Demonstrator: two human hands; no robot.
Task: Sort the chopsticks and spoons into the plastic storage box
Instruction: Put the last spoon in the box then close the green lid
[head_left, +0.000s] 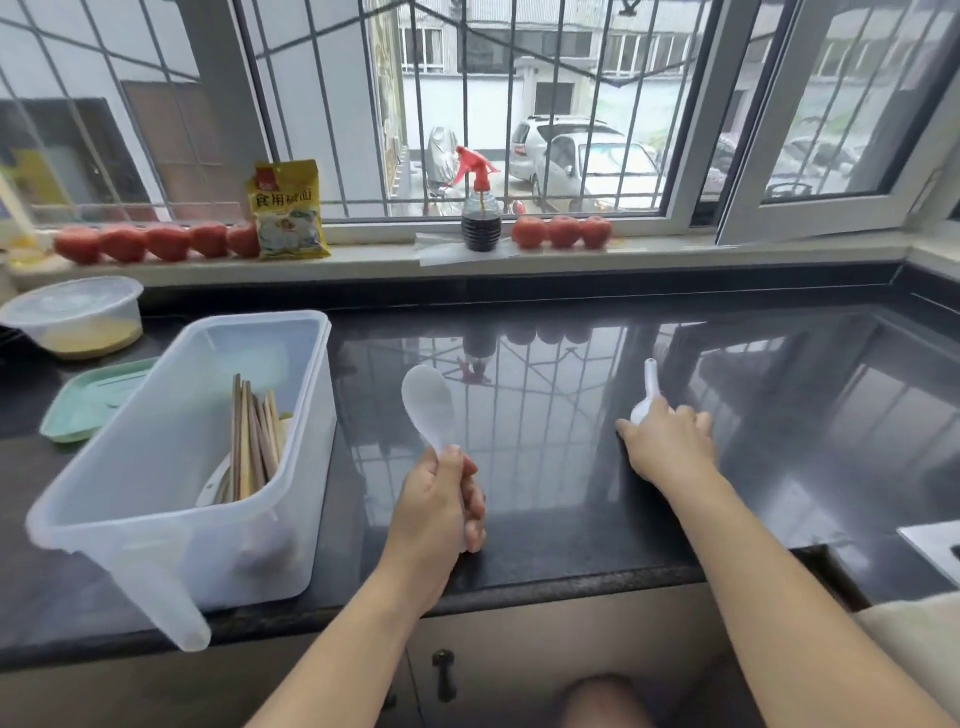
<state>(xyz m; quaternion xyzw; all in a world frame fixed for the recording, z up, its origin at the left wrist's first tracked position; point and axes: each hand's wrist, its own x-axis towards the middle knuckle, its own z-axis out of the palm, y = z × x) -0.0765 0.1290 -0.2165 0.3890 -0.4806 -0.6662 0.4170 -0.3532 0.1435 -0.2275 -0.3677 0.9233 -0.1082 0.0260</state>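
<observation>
A clear plastic storage box (291, 525) stands on the black counter at the left, with several wooden chopsticks (254, 441) leaning in its right side. My left hand (441, 504) grips the handle of a translucent white rice paddle (428, 405), held upright just right of the box. Further right, my right hand (670, 447) pinches a small white spoon (649, 395) that lies on the counter, its handle pointing away from me.
A mint green tray (88, 400) and a lidded container (72, 322) of yellow food sit behind the box. Tomatoes (156, 241), a yellow packet (288, 210) and a red-topped spray bottle (480, 208) line the windowsill. The counter's front edge runs just below my wrists.
</observation>
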